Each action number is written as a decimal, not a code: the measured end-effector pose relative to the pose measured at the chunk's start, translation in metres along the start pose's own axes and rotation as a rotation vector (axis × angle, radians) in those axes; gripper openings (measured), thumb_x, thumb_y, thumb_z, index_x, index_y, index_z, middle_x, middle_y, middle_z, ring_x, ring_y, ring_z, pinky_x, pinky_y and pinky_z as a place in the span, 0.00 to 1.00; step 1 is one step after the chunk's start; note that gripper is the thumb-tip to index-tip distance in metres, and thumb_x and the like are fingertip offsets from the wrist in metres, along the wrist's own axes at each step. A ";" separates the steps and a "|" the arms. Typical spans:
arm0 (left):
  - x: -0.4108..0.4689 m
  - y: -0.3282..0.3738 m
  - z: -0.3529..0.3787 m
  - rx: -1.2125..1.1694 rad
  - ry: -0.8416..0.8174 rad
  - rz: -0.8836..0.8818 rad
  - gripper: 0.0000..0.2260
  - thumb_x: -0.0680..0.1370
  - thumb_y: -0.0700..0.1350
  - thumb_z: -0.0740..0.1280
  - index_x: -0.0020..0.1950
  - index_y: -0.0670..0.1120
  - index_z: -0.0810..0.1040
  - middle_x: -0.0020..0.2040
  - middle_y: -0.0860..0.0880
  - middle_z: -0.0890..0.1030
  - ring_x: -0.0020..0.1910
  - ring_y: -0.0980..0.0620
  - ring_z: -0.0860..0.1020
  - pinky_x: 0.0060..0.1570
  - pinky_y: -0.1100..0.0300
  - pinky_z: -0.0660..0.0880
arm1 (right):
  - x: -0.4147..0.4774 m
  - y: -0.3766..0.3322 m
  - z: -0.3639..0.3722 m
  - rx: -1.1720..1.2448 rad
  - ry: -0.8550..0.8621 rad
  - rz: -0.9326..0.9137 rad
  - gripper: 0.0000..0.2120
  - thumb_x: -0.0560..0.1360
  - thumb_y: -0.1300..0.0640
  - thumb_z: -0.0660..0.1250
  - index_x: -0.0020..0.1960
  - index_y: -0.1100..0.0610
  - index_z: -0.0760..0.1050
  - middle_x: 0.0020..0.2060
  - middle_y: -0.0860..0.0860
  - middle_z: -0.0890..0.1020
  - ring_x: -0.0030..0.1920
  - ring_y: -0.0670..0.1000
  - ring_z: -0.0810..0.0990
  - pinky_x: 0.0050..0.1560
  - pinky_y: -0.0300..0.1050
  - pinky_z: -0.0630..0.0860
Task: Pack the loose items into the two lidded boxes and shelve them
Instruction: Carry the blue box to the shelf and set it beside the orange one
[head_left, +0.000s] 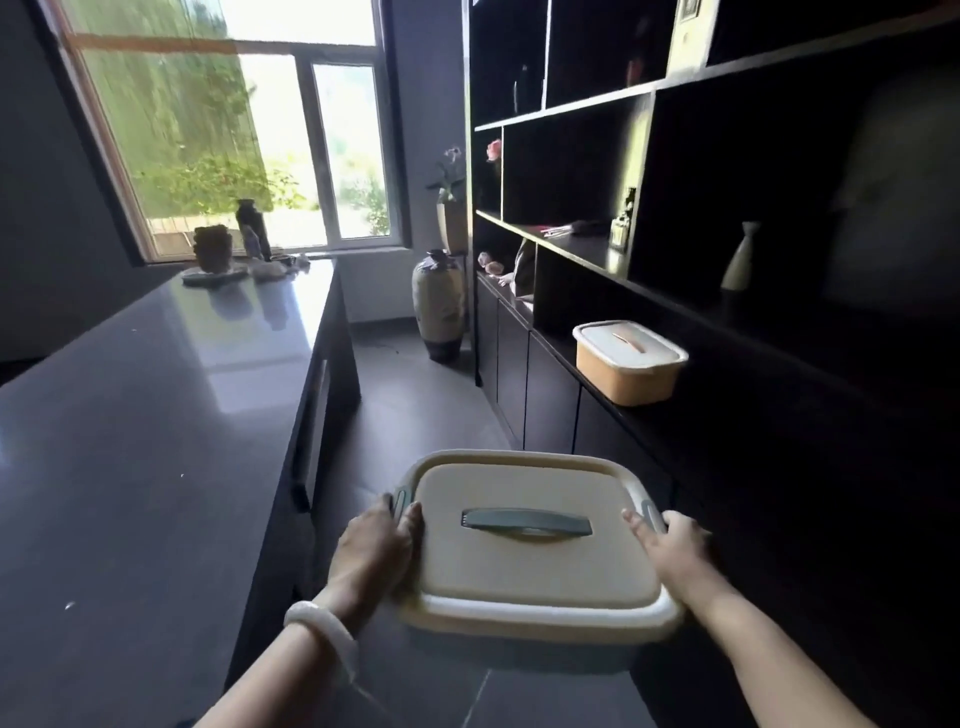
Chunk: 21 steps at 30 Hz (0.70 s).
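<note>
A cream lidded box (535, 561) with a grey-green top handle is carried in front of me above the floor. My left hand (371, 545) grips its left side at the grey clasp, thumb on the lid. On the opposite side, my right hand (670, 545) grips the rim at the right clasp. A second box (628, 364), orange with a white lid and an orange handle, stands closed on the lower ledge of the black shelf unit (597, 249) to the right.
A long dark counter (156, 415) runs along the left, with a plate and vases at its far end by the window. A tall ceramic floor vase (438, 304) stands at the aisle's end. A white bottle (740, 257) and small ornaments sit in shelf compartments.
</note>
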<state>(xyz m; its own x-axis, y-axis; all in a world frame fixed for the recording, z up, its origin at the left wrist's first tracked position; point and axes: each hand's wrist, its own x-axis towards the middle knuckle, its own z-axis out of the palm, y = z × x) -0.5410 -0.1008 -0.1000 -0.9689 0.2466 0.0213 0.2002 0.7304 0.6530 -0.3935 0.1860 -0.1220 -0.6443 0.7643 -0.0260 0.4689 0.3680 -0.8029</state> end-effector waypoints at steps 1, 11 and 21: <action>0.023 0.007 0.002 0.016 -0.018 0.031 0.14 0.81 0.56 0.59 0.51 0.46 0.72 0.52 0.40 0.81 0.55 0.39 0.78 0.53 0.50 0.73 | 0.012 -0.003 0.004 0.020 0.015 0.026 0.21 0.75 0.47 0.70 0.34 0.61 0.69 0.26 0.53 0.74 0.28 0.52 0.72 0.28 0.43 0.65; 0.223 0.107 0.128 0.092 -0.249 0.261 0.15 0.81 0.58 0.58 0.47 0.47 0.71 0.46 0.45 0.81 0.48 0.42 0.77 0.44 0.53 0.71 | 0.169 0.034 -0.011 0.175 0.316 0.238 0.23 0.73 0.54 0.73 0.30 0.57 0.61 0.23 0.49 0.66 0.26 0.50 0.64 0.28 0.43 0.60; 0.339 0.205 0.238 0.063 -0.331 0.349 0.15 0.81 0.59 0.58 0.47 0.47 0.71 0.43 0.46 0.78 0.40 0.45 0.73 0.39 0.54 0.67 | 0.293 0.060 -0.043 0.188 0.455 0.357 0.21 0.74 0.56 0.72 0.31 0.59 0.62 0.25 0.50 0.66 0.27 0.49 0.64 0.28 0.43 0.60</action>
<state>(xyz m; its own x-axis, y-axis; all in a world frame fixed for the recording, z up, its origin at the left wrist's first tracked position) -0.7939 0.2842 -0.1390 -0.7459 0.6658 -0.0175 0.5235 0.6024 0.6026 -0.5279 0.4547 -0.1524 -0.1245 0.9882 -0.0887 0.4666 -0.0206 -0.8842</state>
